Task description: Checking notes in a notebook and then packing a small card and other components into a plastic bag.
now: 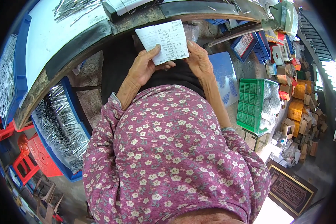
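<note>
A small white sheet of lined paper (171, 34) covered in handwriting is held up in front of my lap, close to the table's edge. My left hand (145, 64) grips its lower left part, thumb on the front and the other fingers folded behind and below. At the lower right corner, my right hand (199, 59) pinches the sheet, thumb and fingers closed on it. The paper is slightly tilted, its written side facing me. Part of my left fingers shows below the lower edge.
A worktable with a worn wooden edge (138, 19) curves along the front and left. Thin metal rods (76, 9) lie on it. Blue crates (72, 108) of metal pieces stand at the left, near red stools (25, 162). A green crate (250, 100) and stacked boxes (296, 91) stand right.
</note>
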The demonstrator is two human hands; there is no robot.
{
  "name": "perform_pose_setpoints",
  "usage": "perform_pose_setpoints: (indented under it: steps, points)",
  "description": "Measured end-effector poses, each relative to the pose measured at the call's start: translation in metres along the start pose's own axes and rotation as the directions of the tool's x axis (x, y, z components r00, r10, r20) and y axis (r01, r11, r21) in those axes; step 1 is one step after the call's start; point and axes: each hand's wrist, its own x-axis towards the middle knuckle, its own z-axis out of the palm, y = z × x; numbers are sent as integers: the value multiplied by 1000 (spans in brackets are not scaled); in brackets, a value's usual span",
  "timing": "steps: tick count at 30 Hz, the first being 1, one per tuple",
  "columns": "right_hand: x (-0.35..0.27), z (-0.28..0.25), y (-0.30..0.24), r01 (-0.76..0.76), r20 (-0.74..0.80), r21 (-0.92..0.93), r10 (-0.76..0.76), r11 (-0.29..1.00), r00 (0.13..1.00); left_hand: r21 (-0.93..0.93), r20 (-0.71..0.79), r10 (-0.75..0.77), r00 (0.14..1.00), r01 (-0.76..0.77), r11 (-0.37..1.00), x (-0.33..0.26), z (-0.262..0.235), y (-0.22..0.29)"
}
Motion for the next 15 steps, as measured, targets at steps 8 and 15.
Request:
perform_pose_setpoints:
  steps: [8,15]
  points:
    - [-2,2,-1,6,7,-9,-6,1000,1000,9,0,3,1000,-3,1000,0,0,-1]
    - [-5,4,-3,55,12,-100,-54,993,998,24,14,5,1000,-5,1000,1,0,-1]
